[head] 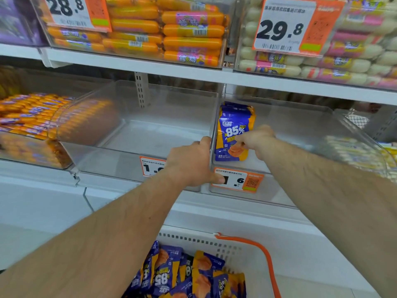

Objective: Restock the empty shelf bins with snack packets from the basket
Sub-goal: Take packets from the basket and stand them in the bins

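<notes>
Left hand (193,166) grips the bin (300,130) edge; right hand (255,140) pinches upright packets (233,130). Advise keeping them pressed left, square, before fetching more from the basket (253,254).

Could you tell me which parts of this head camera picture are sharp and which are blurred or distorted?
Head view: the blue packets in the clear bin and both hands, left and right, are fairly sharp; the edges smear, notably the orange sausages; wide-angle distortion bends the shelf edge.
</notes>
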Motion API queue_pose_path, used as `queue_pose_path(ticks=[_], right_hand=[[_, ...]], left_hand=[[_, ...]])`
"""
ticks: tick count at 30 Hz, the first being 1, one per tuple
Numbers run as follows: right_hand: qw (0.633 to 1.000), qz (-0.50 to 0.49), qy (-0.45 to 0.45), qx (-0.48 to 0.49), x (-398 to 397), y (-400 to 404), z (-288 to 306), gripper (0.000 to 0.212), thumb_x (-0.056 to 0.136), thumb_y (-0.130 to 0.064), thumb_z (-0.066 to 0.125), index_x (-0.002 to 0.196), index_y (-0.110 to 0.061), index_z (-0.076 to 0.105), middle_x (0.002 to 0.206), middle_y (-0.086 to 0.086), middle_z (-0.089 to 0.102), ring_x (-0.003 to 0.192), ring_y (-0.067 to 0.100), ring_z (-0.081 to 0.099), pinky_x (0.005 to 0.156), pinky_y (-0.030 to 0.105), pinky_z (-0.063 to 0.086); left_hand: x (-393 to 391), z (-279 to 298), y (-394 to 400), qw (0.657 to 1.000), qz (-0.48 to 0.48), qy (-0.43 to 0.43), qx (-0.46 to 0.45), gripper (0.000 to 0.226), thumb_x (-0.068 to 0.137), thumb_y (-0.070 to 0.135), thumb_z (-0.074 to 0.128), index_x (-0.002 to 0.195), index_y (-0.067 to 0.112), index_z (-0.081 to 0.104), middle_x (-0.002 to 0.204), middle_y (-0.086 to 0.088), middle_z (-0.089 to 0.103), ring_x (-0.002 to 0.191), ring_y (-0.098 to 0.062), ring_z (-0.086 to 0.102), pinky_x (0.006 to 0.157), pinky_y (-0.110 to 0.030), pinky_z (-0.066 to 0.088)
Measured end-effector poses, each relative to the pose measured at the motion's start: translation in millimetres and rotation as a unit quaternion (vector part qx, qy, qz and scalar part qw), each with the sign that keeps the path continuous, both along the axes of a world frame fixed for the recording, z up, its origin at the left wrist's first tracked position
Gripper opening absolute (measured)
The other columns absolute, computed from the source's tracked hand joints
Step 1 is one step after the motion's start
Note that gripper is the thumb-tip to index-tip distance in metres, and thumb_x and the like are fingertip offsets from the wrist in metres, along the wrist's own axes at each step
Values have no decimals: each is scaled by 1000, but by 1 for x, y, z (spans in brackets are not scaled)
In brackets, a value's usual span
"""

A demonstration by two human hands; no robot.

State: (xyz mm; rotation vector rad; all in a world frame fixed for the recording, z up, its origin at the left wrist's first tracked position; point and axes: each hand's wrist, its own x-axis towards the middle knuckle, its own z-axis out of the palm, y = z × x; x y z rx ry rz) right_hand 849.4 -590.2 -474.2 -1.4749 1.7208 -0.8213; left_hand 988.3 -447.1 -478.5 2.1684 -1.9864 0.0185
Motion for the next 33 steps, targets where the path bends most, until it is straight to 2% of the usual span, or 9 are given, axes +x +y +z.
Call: queue_pose_path(ticks=[11,14,17,20,22,24,28,31,33], right_hand=[[999,32,-3,27,-9,15,2,39,58,-17,94,83,-13,64,90,4,71,89,24,68,85,43,58],[995,44,83,-26,-10,32,9,30,69,-22,87,89,-13,66,92,3,70,86,21,65,75,34,55],[938,85,221,-254,-5,68,17,15,81,-19,69,95,-14,66,99,2,65,89,25,61,74,33,49],[828,165,177,-506,6,112,13,9,76,-17,57,76,-12,64,78,7,62,73,30,59,67,37,48],[791,216,151,-553,8,134,0,12,73,-20,53,70,-12,62,71,5,59,69,27,57,64,34,43],[799,272,132,-520,9,151,-22,15,74,-22,51,71,-11,61,70,5,58,68,28,57,61,34,45],[834,404,223,-302,17,161,-79,16,79,-23,52,78,-15,66,80,2,63,76,26,61,67,38,53],[770,506,383,-66,31,161,-121,17,87,-19,57,102,-18,66,103,2,64,97,24,59,84,38,51],[724,533,437,32,38,165,-151,20,86,-14,57,104,-16,65,105,5,64,96,27,60,81,39,52]], left_hand=[[0,0,0,1000,-10,7,5,88,69,70,71,131,20,34,127,0,57,109,-21,62,78,-33,47],[1,1,0,1000,-14,17,9,87,69,69,71,131,20,35,126,0,57,109,-21,62,78,-33,48],[1,3,4,999,-23,47,12,90,66,65,76,133,19,35,128,-2,53,112,-23,59,83,-35,47],[4,8,17,986,-73,116,-92,92,62,56,73,136,13,41,127,-8,50,117,-30,55,100,-45,43],[14,5,33,967,-87,77,-225,81,62,51,59,130,8,52,119,-12,57,111,-35,58,103,-49,39],[29,-2,56,959,-77,56,-267,69,64,39,66,125,8,55,116,-11,60,109,-34,59,104,-48,36],[52,-23,100,995,-60,51,-59,62,77,34,72,133,23,47,125,3,54,115,-21,54,105,-37,27],[60,-44,116,993,-65,83,62,55,83,34,67,133,29,47,124,12,53,111,-10,53,100,-32,30],[62,-57,120,982,-65,125,125,52,84,33,68,132,29,48,122,12,55,105,-9,54,95,-30,39]])
